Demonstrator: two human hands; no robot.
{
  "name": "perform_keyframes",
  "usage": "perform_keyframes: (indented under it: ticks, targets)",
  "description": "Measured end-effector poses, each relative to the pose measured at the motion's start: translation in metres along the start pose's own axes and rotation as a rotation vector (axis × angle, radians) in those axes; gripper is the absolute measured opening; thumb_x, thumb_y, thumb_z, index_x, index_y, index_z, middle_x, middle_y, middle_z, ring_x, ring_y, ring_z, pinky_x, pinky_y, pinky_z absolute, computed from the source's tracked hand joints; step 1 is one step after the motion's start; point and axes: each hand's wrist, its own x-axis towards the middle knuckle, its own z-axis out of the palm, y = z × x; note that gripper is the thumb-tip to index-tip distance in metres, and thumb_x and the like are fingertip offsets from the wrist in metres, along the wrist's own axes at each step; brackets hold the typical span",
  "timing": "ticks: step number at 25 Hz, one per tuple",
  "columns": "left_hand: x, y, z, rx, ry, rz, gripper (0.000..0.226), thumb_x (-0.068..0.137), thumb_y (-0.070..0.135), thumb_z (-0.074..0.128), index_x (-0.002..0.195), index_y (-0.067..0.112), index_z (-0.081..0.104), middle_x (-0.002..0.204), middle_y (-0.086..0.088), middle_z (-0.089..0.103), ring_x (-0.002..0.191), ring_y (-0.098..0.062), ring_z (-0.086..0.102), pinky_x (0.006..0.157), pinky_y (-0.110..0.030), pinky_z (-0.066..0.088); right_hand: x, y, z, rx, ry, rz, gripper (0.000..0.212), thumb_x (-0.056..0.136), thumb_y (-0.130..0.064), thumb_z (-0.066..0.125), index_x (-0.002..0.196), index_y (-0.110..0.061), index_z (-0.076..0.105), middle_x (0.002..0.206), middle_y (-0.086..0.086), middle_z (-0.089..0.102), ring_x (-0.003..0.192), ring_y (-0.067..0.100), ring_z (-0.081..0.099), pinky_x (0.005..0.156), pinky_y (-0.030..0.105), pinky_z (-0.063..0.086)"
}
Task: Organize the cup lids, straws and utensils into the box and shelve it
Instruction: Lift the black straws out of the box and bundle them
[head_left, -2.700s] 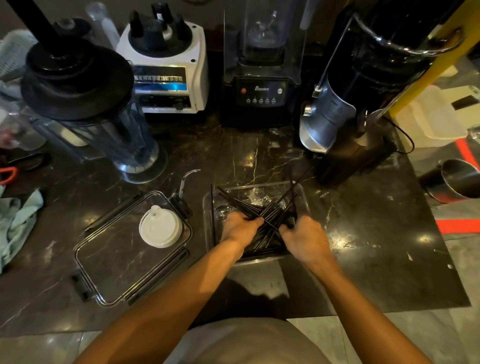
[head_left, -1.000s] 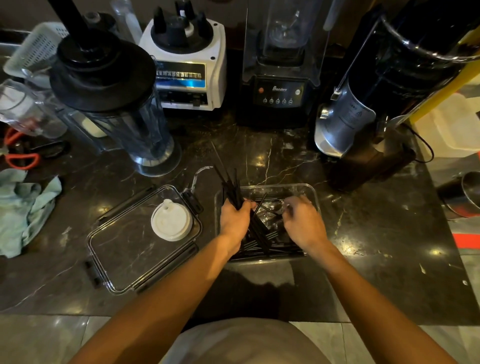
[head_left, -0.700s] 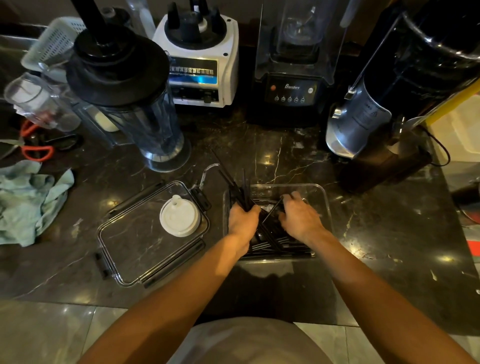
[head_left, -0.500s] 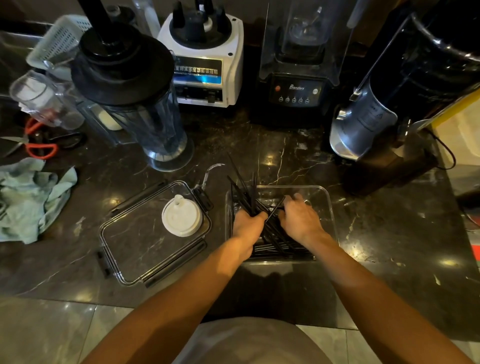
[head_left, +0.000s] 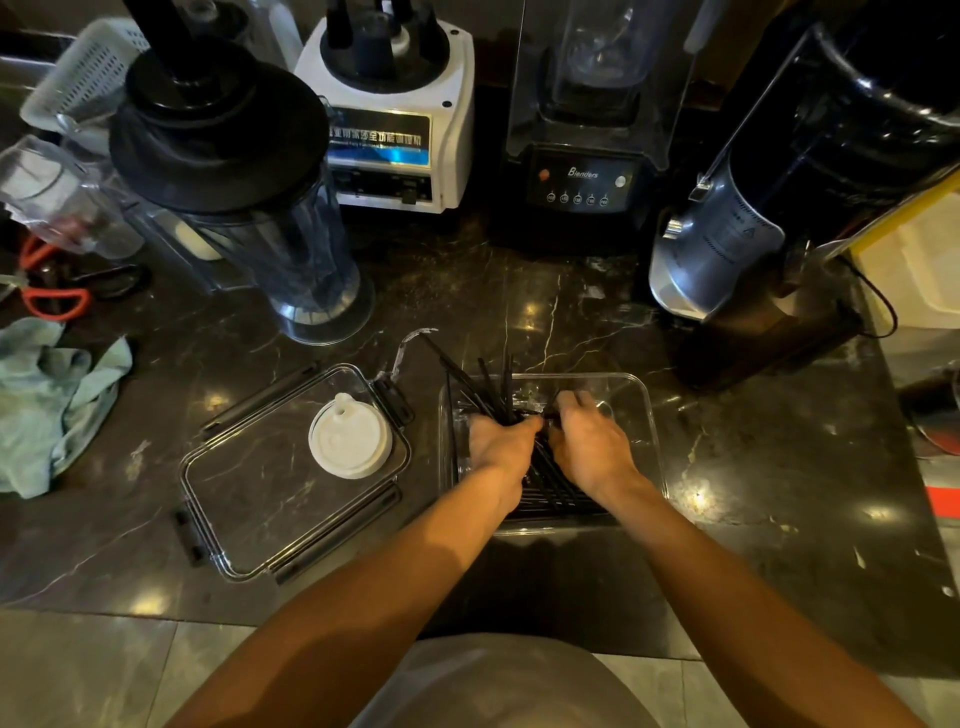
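A clear plastic box (head_left: 641, 410) stands on the dark marble counter in front of me, with several black straws (head_left: 550, 488) lying in it. My left hand (head_left: 501, 441) is closed around a bundle of those straws, whose far ends stick up over the box's back-left rim. My right hand (head_left: 589, 441) is inside the box right beside it, fingers bent onto the same bundle. The box's clear lid (head_left: 260, 499) lies flat to the left, and a white cup lid (head_left: 350, 441) rests on it.
Along the back stand a blender jug (head_left: 260, 223), a white blender base (head_left: 395, 119), a black blender (head_left: 587, 156) and a dark machine (head_left: 779, 208). A green cloth (head_left: 52, 405) and orange-handled scissors (head_left: 52, 299) lie at the left. A clear plastic wrapper (head_left: 410, 343) lies behind the lid.
Both hands have drawn closer together in the box. The straws, earlier fanned out, are now gathered into a tighter bundle in my left hand. The camera has shifted slightly.
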Motion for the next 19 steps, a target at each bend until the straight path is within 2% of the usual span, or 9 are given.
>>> perform_keyframes:
  ticks: [2, 4, 7, 11, 13, 15, 17, 19]
  targets:
    - [0.001, 0.000, 0.004, 0.052, -0.009, 0.015, 0.032, 0.082, 0.020, 0.084, 0.109, 0.011, 0.069, 0.100, -0.001, 0.074, 0.094, -0.011, 0.069, 0.064, -0.016, 0.046, 0.004, 0.000, -0.003, 0.028, -0.038, 0.044, 0.030, 0.097, -0.021, 0.062, 0.123, -0.010, 0.054, 0.127, 0.012, 0.053, 0.107, 0.035, 0.064, 0.083, 0.044, 0.053]
    - [0.001, 0.000, 0.006, 0.098, -0.022, 0.018, 0.022, 0.079, 0.020, 0.086, 0.096, 0.012, 0.074, 0.091, -0.001, 0.077, 0.085, -0.008, 0.070, 0.058, -0.014, 0.046, 0.008, 0.001, -0.006, 0.055, -0.076, 0.085, 0.030, 0.096, -0.022, 0.062, 0.122, -0.010, 0.058, 0.126, 0.012, 0.055, 0.111, 0.035, 0.063, 0.088, 0.046, 0.053]
    - [0.000, 0.003, 0.007, 0.107, -0.038, 0.011, 0.023, 0.076, 0.019, 0.089, 0.092, 0.014, 0.074, 0.091, -0.002, 0.077, 0.084, -0.009, 0.070, 0.060, -0.018, 0.047, 0.009, 0.004, -0.011, 0.061, -0.102, 0.079, 0.025, 0.094, -0.018, 0.063, 0.118, -0.012, 0.061, 0.119, 0.011, 0.062, 0.109, 0.034, 0.064, 0.089, 0.046, 0.054]
    - [-0.001, 0.006, 0.010, 0.078, 0.007, -0.006, 0.027, 0.078, 0.020, 0.088, 0.080, 0.021, 0.061, 0.082, 0.004, 0.068, 0.078, -0.005, 0.061, 0.059, -0.019, 0.041, 0.001, 0.007, -0.013, 0.077, -0.049, -0.002, 0.020, 0.094, -0.014, 0.065, 0.114, -0.013, 0.063, 0.112, 0.012, 0.068, 0.100, 0.034, 0.068, 0.078, 0.038, 0.054]
    - [-0.002, 0.007, 0.010, 0.073, -0.003, -0.012, 0.024, 0.080, 0.019, 0.087, 0.085, 0.018, 0.064, 0.088, 0.001, 0.070, 0.091, -0.014, 0.067, 0.063, -0.020, 0.043, -0.004, 0.007, -0.014, 0.061, 0.001, -0.050, 0.021, 0.094, -0.012, 0.064, 0.115, -0.013, 0.064, 0.110, 0.012, 0.068, 0.097, 0.033, 0.070, 0.073, 0.036, 0.050]
    - [-0.005, 0.007, 0.008, 0.080, -0.036, 0.003, 0.030, 0.081, 0.022, 0.086, 0.101, 0.012, 0.067, 0.098, -0.002, 0.072, 0.102, -0.017, 0.068, 0.068, -0.020, 0.046, -0.010, 0.008, -0.016, 0.065, 0.019, -0.096, 0.020, 0.095, -0.011, 0.063, 0.115, -0.015, 0.067, 0.109, 0.009, 0.068, 0.095, 0.029, 0.070, 0.072, 0.033, 0.050]
    - [-0.009, 0.005, 0.005, 0.093, -0.070, 0.059, 0.032, 0.082, 0.026, 0.086, 0.106, 0.011, 0.072, 0.101, -0.003, 0.076, 0.103, -0.017, 0.072, 0.074, -0.022, 0.053, -0.015, 0.011, -0.019, 0.107, 0.023, -0.121, 0.021, 0.096, -0.012, 0.062, 0.115, -0.016, 0.069, 0.108, 0.006, 0.068, 0.095, 0.025, 0.070, 0.077, 0.035, 0.053]
    - [-0.015, 0.001, 0.003, 0.091, -0.090, 0.106, 0.026, 0.084, 0.027, 0.085, 0.103, 0.017, 0.070, 0.100, 0.000, 0.076, 0.099, -0.015, 0.072, 0.075, -0.020, 0.053, -0.020, 0.015, -0.020, 0.131, 0.022, -0.134, 0.021, 0.097, -0.012, 0.062, 0.116, -0.017, 0.069, 0.109, 0.005, 0.068, 0.095, 0.024, 0.069, 0.079, 0.034, 0.053]
